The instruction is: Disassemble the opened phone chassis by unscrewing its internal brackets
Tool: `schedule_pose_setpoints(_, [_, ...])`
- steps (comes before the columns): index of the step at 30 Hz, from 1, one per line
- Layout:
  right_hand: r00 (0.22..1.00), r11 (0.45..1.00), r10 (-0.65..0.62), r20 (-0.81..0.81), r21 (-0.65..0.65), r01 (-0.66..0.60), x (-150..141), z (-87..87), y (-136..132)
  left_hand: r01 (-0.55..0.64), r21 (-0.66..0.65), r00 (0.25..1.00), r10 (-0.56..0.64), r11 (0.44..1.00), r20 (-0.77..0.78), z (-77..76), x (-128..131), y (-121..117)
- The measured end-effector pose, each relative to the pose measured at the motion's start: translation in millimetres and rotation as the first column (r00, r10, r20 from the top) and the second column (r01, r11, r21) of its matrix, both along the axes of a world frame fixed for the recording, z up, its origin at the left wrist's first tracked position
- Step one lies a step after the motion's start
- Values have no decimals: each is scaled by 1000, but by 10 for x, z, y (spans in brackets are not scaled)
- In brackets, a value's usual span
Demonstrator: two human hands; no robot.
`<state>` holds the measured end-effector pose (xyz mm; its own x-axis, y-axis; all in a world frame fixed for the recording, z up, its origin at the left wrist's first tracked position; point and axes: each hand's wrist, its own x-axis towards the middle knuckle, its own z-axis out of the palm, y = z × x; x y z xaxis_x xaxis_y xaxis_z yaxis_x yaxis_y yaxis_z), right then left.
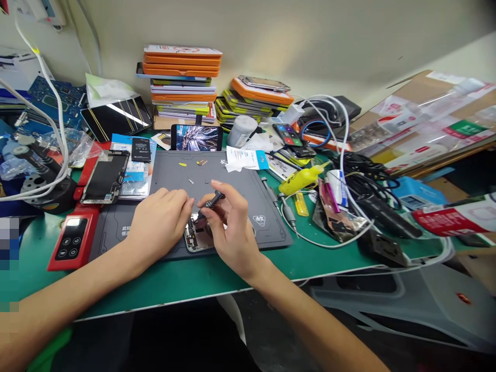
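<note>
A small dark screwdriver (213, 200) is pinched between the thumb and fingers of my right hand (234, 222). It leans over an opened smartphone (200, 239), its tip near the phone's upper part. The phone lies on a grey work mat (240, 199), its inside parts showing on the left and my right hand covering much of the rest. My left hand (159, 219) rests at the phone's left edge with fingers curled and closed; what they hold, if anything, is hidden. Tiny loose parts (191, 181) lie on the mat beyond my hands.
A detached phone screen (105, 178) lies to the left above a red device (72, 240). Behind the mat are a lit phone (197, 138), a white canister (242, 130) and stacked boxes (182, 62). A yellow bottle (302, 179) and tangled cables (364, 175) crowd the right.
</note>
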<state>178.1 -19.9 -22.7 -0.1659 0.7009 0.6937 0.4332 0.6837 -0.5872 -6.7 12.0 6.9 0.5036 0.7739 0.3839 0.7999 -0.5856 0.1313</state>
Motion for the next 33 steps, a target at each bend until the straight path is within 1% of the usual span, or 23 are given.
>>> schedule_pose_setpoints(2, [999, 999, -25, 37, 41, 23, 3, 21, 5, 2, 0, 1000, -2, 1000, -7, -9, -1, 3])
schedule_pose_setpoints(6, [974, 978, -110, 199, 197, 70, 2, 79, 12, 7, -6, 1000, -7, 1000, -15, -6, -2, 9])
schedule_pose_setpoints(7, [968, 975, -117, 223, 214, 68, 0, 94, 9, 5, -10, 1000, -5, 1000, -15, -1, -2, 10])
schedule_pose_setpoints(12, [979, 990, -23, 204, 144, -7, 3, 130, -32, -51, -47, 999, 51, 998, 4, 11, -6, 21])
schedule_pose_setpoints(16, [983, 979, -67, 169, 203, 32, 15, 124, -38, -61, -63, 998, 61, 996, -1, 5, -2, 30])
schedule_pose_setpoints(18, [984, 981, -60, 166, 190, 28, 18, 121, -37, -57, -63, 998, 57, 996, -3, 5, 3, 29])
schedule_pose_setpoints(21, [984, 988, -16, 176, 153, -11, 19, 116, -41, -52, -67, 999, 52, 996, -1, 9, 10, 25])
schedule_pose_setpoints(24, [981, 981, -56, 187, 192, 19, 16, 116, -45, -52, -73, 999, 52, 996, -2, 12, 13, 20])
schedule_pose_setpoints(26, [977, 981, -79, 199, 191, 41, 12, 125, -48, -54, -77, 999, 54, 996, -3, 14, 14, 16])
schedule_pose_setpoints(31, [979, 989, -1, 204, 145, -29, 6, 134, -55, -40, -85, 999, 40, 996, -6, 21, 14, 10])
schedule_pose_setpoints(33, [982, 989, -14, 186, 149, -15, 12, 113, -55, -29, -88, 1000, 29, 996, -7, 21, 16, 11])
